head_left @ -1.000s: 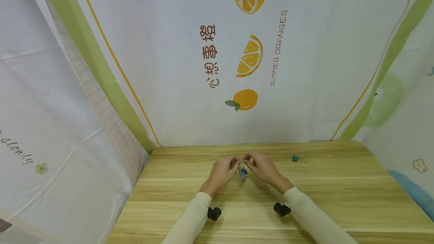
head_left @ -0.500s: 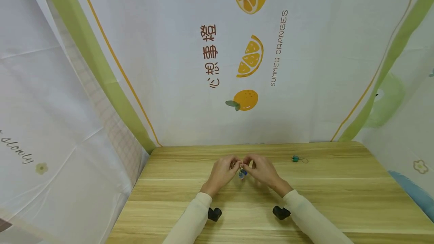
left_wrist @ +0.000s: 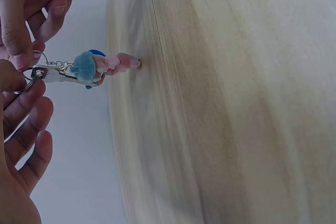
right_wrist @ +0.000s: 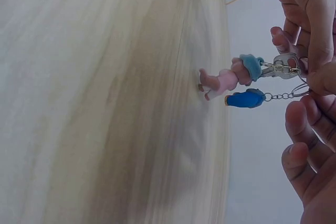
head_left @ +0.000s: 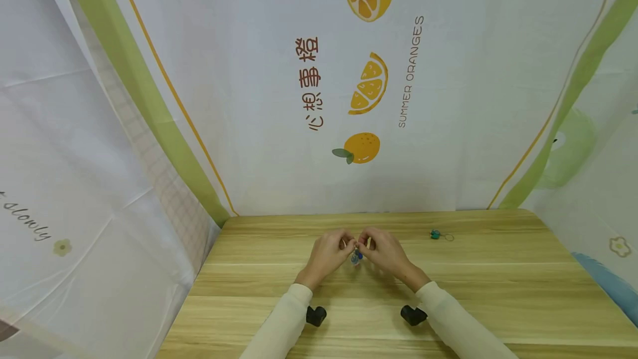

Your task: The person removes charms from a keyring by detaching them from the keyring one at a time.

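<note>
My left hand and right hand meet over the table, thumb and fingertips pinching metal key rings between them. From the rings hang a small doll charm in a light blue cap and pink outfit, and a dark blue charm with an orange end on its own short chain. Beside the doll's chain hangs a flat silver metal piece. The fingers not pinching stay loosely bent. Fingertips partly cover the rings, and I cannot tell which hand grips which ring.
A green keychain with a thin ring lies at the back right of the wooden table. Black wrist devices show by the cuffs. A white printed curtain stands behind the table.
The right fingertips have shifted slightly down and closer to the left ones at the rings. The charms hang a little lower and turn slightly. The green keychain stays put.
</note>
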Tool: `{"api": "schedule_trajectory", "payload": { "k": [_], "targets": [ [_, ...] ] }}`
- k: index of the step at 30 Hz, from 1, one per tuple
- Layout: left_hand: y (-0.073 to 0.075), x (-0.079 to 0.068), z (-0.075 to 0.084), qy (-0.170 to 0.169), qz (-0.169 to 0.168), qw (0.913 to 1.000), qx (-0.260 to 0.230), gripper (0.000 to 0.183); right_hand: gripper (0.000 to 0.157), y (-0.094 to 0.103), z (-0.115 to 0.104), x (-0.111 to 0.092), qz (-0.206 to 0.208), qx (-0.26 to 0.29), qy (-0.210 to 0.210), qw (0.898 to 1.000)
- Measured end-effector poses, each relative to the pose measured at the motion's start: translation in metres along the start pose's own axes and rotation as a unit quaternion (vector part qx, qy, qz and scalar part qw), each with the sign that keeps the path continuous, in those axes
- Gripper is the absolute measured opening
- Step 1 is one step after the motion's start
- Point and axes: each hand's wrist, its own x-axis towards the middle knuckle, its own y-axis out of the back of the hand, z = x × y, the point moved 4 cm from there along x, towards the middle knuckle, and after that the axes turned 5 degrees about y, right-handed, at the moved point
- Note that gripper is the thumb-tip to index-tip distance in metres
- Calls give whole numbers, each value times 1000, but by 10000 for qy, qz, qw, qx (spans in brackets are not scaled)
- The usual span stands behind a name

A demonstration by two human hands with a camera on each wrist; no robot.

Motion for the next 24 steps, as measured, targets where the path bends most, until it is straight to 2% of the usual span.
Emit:
{"api": "schedule_trajectory", "payload": {
  "k": [7, 15, 24],
  "targets": [
    [1, 1, 0, 71, 210, 9997, 97, 7, 14, 4, -2, -1, 114, 235, 125, 9996],
    [2, 1, -2, 105, 209, 9997, 5, 7, 12, 4, -1, -2, 149, 225, 64, 9996],
    [2, 1, 2, -205, 255, 9994, -58, 8, 8, 1, 2, -2, 72, 230, -128, 9996]
  ]
}}
